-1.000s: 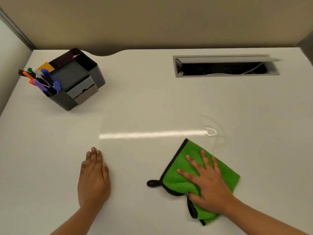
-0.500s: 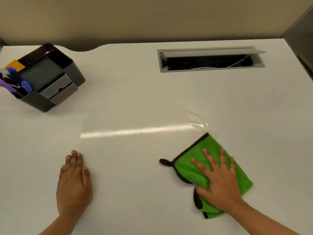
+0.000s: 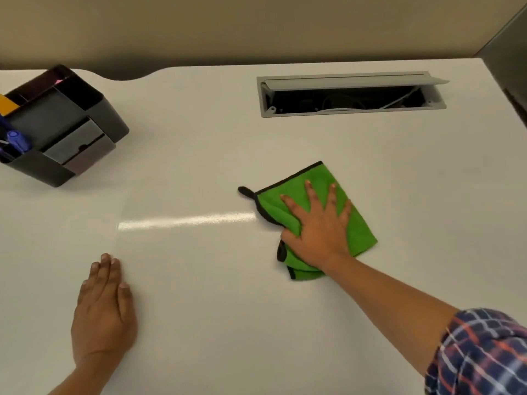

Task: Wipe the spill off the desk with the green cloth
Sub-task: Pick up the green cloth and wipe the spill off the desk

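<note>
A white desk (image 3: 285, 143) runs to a beige wall, with a dark organiser (image 3: 61, 124) at the far left and an open cable hatch (image 3: 350, 95) at the far right. The green cloth (image 3: 316, 181), folded, lies right of centre, its long axis running from far-left to near-right. The right hand (image 3: 319, 229) presses flat on it with fingers spread wide, pinning rather than gripping. The left hand (image 3: 104, 312) lies palm down on bare desk at the near left, fingers together, holding nothing, well apart from the cloth. No liquid shows clearly; only a bright streak of glare (image 3: 185, 220) stretches left from the cloth's edge. Any wet patch probably lies that way, so the right hand, already on the cloth, seems best placed to sweep leftward.
</note>
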Available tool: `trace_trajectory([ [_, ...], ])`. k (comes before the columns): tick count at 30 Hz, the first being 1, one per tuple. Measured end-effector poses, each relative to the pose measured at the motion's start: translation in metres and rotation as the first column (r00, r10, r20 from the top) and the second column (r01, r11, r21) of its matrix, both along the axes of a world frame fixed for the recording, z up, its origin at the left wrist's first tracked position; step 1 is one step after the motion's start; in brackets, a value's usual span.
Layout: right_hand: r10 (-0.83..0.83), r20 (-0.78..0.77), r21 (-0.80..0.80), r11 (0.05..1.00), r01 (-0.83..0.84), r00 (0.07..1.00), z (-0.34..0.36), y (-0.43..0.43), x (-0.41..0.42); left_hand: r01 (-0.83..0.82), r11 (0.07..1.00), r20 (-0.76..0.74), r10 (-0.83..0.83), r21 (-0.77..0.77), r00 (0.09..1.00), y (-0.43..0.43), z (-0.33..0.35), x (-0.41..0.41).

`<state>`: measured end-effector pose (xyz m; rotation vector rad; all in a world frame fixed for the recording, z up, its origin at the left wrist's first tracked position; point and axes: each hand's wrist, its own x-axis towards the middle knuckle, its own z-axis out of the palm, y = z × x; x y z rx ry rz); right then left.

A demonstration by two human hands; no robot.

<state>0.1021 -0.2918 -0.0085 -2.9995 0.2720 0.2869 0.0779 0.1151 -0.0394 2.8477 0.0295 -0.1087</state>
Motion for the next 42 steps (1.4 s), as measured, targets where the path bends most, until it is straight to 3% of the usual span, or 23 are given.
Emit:
trace_trajectory([
  [5,0.207,0.039,0.027,0.978,-0.208,0.978,-0.012,0.012,-0.109,-0.017,1.000,-0.013,0.017,0.010,1.000,0.002,0.000,-0.001],
  [10,0.074,-0.040,-0.062,0.995,-0.076,0.996,-0.008,-0.052,-0.152,-0.028,1.000,0.003,0.028,-0.001,1.000,-0.003,0.004,-0.002],
  [14,-0.128,-0.048,-0.104,0.987,0.122,0.991,-0.001,-0.102,-0.102,-0.031,0.999,0.019,0.032,-0.020,0.999,-0.006,0.007,0.000],
  [18,-0.275,0.002,-0.082,0.958,0.274,0.961,-0.004,-0.113,0.000,-0.027,0.999,0.044,0.028,-0.018,0.999,-0.001,0.002,-0.001],
  [20,-0.237,0.015,-0.052,0.970,0.238,0.971,-0.005,-0.097,0.047,-0.027,0.999,0.049,0.028,-0.018,0.998,0.000,-0.002,-0.001],
  [24,0.013,0.030,-0.033,0.999,-0.012,0.999,-0.007,-0.037,0.075,-0.021,1.000,0.043,0.021,-0.014,0.999,0.004,-0.004,0.000],
  [29,0.301,0.048,-0.013,0.954,-0.300,0.952,-0.004,0.028,0.003,-0.036,0.999,0.039,0.037,-0.014,0.999,0.004,-0.004,-0.001],
  [33,0.411,0.042,0.062,0.909,-0.413,0.911,-0.004,0.042,-0.085,-0.038,0.999,0.043,0.039,-0.024,0.998,-0.001,-0.001,-0.002],
  [37,0.359,-0.009,0.079,0.931,-0.357,0.933,-0.006,0.015,-0.154,-0.047,0.999,0.040,0.048,-0.018,0.998,-0.001,-0.001,-0.002],
  [42,0.091,-0.063,0.009,0.996,-0.091,0.994,-0.005,-0.047,-0.179,-0.049,0.999,0.029,0.049,-0.012,0.998,0.004,-0.005,-0.001],
])
